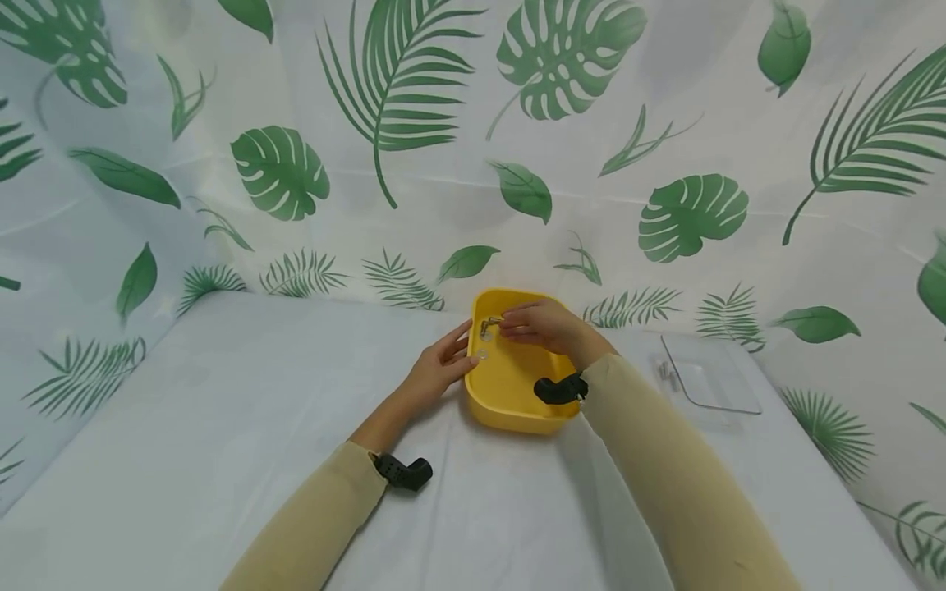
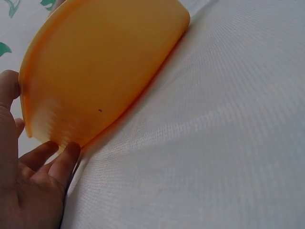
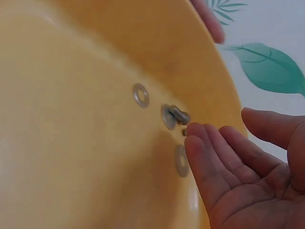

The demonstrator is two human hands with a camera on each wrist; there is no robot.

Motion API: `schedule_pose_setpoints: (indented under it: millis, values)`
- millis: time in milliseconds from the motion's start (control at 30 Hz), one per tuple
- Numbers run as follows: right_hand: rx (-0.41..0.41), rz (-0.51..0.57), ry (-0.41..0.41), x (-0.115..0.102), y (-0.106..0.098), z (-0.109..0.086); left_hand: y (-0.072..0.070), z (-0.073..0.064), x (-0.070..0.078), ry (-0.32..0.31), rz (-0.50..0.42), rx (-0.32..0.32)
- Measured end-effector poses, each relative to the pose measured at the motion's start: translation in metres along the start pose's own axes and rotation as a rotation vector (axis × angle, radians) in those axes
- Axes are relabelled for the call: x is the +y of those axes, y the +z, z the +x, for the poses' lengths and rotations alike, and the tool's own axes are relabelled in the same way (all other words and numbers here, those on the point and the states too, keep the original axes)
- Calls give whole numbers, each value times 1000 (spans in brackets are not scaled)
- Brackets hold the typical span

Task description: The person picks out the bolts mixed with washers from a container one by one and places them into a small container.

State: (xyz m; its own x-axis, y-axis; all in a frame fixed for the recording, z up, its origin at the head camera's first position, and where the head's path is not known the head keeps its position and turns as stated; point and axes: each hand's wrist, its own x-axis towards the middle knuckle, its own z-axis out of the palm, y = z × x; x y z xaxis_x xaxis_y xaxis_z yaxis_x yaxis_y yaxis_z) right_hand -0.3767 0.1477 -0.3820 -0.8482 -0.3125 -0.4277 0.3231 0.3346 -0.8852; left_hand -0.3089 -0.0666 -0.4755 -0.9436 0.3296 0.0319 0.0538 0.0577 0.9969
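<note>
A yellow plastic tub (image 1: 510, 390) stands on the white cloth, tilted in the wrist views. At its left side my left hand (image 1: 436, 371) grips the wall, thumb at the rim and fingers against the outside, as the left wrist view (image 2: 38, 179) of that hand also shows. My right hand (image 1: 543, 324) is inside the tub, its fingers extended and close together. Just beyond those fingertips (image 3: 194, 143) lie a small metal bolt (image 3: 181, 116) and several flat washers (image 3: 136, 94) near the tub's wall. Nothing shows in the right palm.
To the right of the tub lies a clear plastic box (image 1: 717, 373), with small metal pieces (image 1: 668, 373) by its left edge. A leaf-patterned cloth (image 1: 414, 222) hangs behind the white-covered table (image 1: 281, 394).
</note>
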Motion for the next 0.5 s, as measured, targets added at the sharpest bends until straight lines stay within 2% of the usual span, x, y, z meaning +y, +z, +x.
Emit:
schedule_pose_setpoints:
  millis: [233, 500]
  values:
    - [41, 64, 18, 7, 8, 15, 0, 1, 2, 0, -6, -5]
    - [59, 72, 30, 9, 13, 22, 2, 1, 0, -1, -3, 1]
